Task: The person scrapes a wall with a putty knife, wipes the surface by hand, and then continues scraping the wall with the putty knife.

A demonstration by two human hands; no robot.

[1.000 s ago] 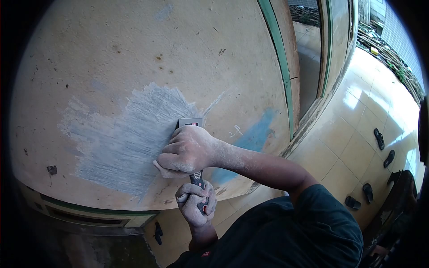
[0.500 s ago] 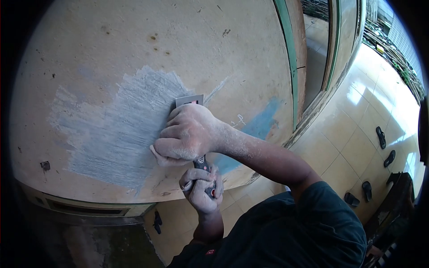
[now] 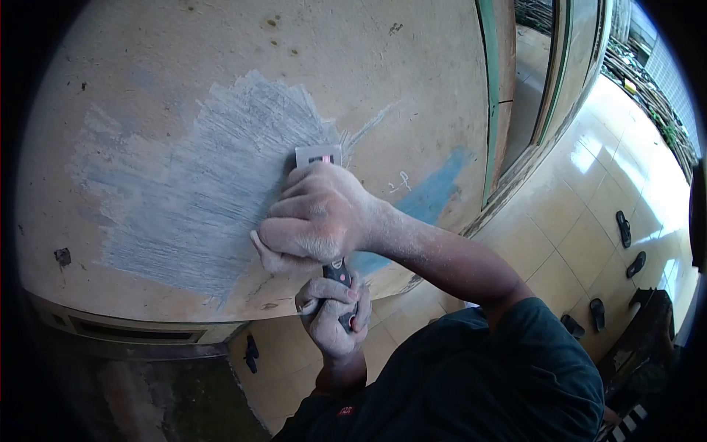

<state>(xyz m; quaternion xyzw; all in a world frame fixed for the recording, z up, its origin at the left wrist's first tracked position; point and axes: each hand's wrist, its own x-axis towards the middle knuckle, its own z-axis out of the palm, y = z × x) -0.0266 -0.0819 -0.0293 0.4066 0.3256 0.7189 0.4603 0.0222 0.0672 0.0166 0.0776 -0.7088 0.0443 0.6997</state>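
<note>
My right hand, dusted with pale powder, is closed around a scraper near its blade. The scraper's flat steel blade lies against the wall at the right edge of a scraped grey patch. Below, my left hand wraps the lower part of the black handle. Most of the handle is hidden by both hands. Fine scratch lines run across the patch.
The beige wall has a blue painted streak right of my forearm. A green door frame stands beyond it. Several dark sandals lie on the tiled floor. A low vent opening is at lower left.
The view has shifted, so the wall patch sits higher in the picture. Against the wall, the scraper blade has moved downward along the patch's right edge, with both hands still on it.
</note>
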